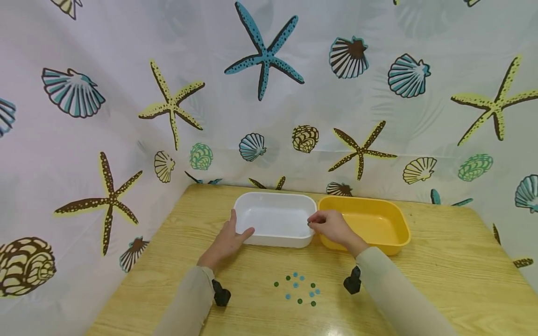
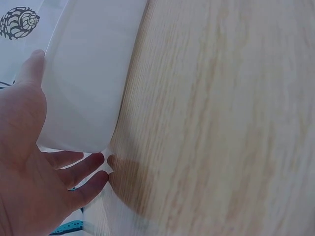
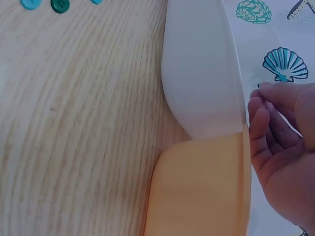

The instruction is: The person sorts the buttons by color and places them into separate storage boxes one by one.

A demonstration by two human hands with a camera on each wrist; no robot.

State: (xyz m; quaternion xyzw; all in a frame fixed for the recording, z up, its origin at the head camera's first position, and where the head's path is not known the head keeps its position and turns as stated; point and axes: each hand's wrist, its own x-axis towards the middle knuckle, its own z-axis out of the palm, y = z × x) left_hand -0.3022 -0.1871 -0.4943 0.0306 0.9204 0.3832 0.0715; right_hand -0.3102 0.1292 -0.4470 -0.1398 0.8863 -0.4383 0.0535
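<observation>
A white plastic tub (image 1: pixel 275 241) stands on the wooden table. My left hand (image 1: pixel 227 240) holds its near left corner, the thumb over the front rim and the fingers along the left end. In the left wrist view, that hand (image 2: pixel 34 142) has its fingertips behind the tub's end (image 2: pixel 88 78). Over the white tub's right rim, my right hand (image 1: pixel 332 226) pinches a small dark green button (image 1: pixel 309 223), mostly hidden by the fingertips. The right wrist view shows only a sliver of that button (image 3: pixel 259 85) at the fingertips of the hand (image 3: pixel 283 142).
A yellow tub (image 1: pixel 397 247) stands against the white tub's right side. Several loose light blue buttons (image 1: pixel 296 285) and dark green buttons (image 1: pixel 313 285) lie scattered on the table (image 1: pixel 252 303) in front. A curtain (image 1: pixel 294 116) printed with shells and starfish hangs behind and at the sides.
</observation>
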